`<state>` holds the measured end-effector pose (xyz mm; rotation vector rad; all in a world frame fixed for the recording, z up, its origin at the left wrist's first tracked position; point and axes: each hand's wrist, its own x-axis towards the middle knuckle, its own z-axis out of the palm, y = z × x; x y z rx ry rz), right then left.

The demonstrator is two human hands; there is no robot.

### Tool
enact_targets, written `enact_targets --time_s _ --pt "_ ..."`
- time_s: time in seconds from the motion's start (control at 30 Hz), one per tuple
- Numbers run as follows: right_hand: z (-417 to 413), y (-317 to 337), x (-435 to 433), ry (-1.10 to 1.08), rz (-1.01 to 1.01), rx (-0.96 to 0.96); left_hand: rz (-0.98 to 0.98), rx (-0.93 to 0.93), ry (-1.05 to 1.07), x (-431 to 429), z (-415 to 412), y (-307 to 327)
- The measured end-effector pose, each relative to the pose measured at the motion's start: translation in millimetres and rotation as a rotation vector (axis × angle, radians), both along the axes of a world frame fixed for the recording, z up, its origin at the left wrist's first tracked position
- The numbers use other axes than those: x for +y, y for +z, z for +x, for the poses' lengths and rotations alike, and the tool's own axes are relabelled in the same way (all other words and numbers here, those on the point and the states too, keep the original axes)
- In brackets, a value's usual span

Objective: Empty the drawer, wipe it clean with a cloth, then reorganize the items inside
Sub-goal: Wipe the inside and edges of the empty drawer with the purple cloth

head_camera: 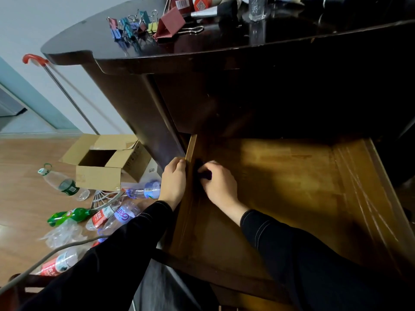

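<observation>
Head view, right hand (pixel 219 185): curled around a dark cloth (pixel 203 171), holding it against the left inner wall of the drawer (pixel 292 176).
Left hand (pixel 173 182): grasps that wall's top edge from outside.
Drawer: pulled out, wooden bottom showing.
Desk (pixel 224 43): coloured binder clips (pixel 132 25); red pack (pixel 182 3) with a barcode.
Floor (pixel 22 176): plastic bottles (pixel 101 216), labels too blurred to read; open cardboard box (pixel 105 162).

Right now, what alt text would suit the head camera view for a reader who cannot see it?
A person's right hand holds a dark cloth against the inner left wall of an empty, pulled-out wooden drawer, while the left hand grips that wall's top edge. Coloured metal binder clips sit on the glossy dark desktop.
</observation>
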<state>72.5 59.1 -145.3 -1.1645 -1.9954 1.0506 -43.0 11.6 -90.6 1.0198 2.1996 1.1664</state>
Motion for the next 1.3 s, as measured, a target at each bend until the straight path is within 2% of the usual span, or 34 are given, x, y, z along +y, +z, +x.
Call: enact_targets --time_s 0.07,0.1,0.13,0.27,0.3,0.37,0.47,0.53,0.57,0.6,0.7,0.73,0.83,0.9,0.97,1.03,1.1,1.17,1.23,1.3 --pt "8.5 -4.3 7.0 0.086 -0.127 -0.162 -0.001 -0.009 -0.002 -0.5 -0.2 -0.6" --pt "10.1 -3.4 12.1 0.094 -0.16 -0.176 0.0 -0.014 -0.003 -0.7 -0.5 -0.8" --pt "10.1 1.4 16.7 0.069 -0.17 -0.136 -0.001 -0.015 -0.002 -0.5 -0.6 -1.1" --pt "-2.9 21.5 13.0 -0.061 -0.177 0.306 0.008 -0.022 0.006 -0.2 0.0 -2.0" --pt "-5.8 20.5 6.1 -0.062 -0.144 0.325 0.009 -0.024 0.006 0.0 0.3 -1.5" --pt "-6.9 8.8 -8.1 -0.071 -0.093 0.231 0.002 -0.024 0.005 0.0 0.5 -0.2" --pt "3.7 -7.1 -8.7 0.01 -0.242 -0.016 -0.004 -0.021 0.005 -0.3 -0.4 -0.3" --pt "9.1 -7.3 3.5 0.058 -0.323 -0.088 -0.004 -0.031 0.001 -0.8 -1.5 -1.6" --pt "9.7 -2.7 10.1 0.042 -0.301 -0.085 -0.003 -0.039 0.003 -0.6 -1.7 -2.8" --pt "8.9 3.6 15.0 0.005 -0.271 -0.033 -0.002 -0.044 0.005 -0.4 -1.7 -4.0" --pt "-1.2 16.1 10.1 -0.044 -0.26 0.316 0.008 -0.043 0.006 0.4 -2.3 -4.3" --pt "-4.3 15.4 2.7 -0.032 -0.217 0.353 0.017 -0.042 0.007 0.7 -2.4 -4.3" --pt "-4.6 -1.0 -11.5 -0.007 -0.112 0.178 0.012 -0.04 0.015 0.6 -1.8 -3.1" --pt "2.2 -7.6 -4.7 0.047 -0.258 0.02 0.009 -0.039 0.016 -0.1 -2.1 -3.0" --pt "9.2 -8.2 8.2 0.077 -0.399 -0.058 0.005 -0.048 0.011 -1.0 -2.0 -2.5" --pt "11.0 -0.6 18.7 -0.006 -0.358 -0.024 0.003 -0.038 0.008 -0.8 -1.5 -2.6" --pt "5.6 6.5 18.9 -0.081 -0.297 0.177 0.007 -0.03 0.008 -0.7 -1.0 -2.9" --pt "-2.4 9.7 9.5 -0.035 -0.286 0.335 0.014 -0.031 0.006 0.2 -1.2 -2.8" --pt "-5.2 0.1 -2.0 0.019 -0.223 0.264 0.013 -0.028 0.01 1.2 -1.8 -2.8" --pt "-0.4 -13.5 -1.8 0.063 -0.209 0.061 0.0 -0.027 0.008 1.3 -2.0 -2.2"
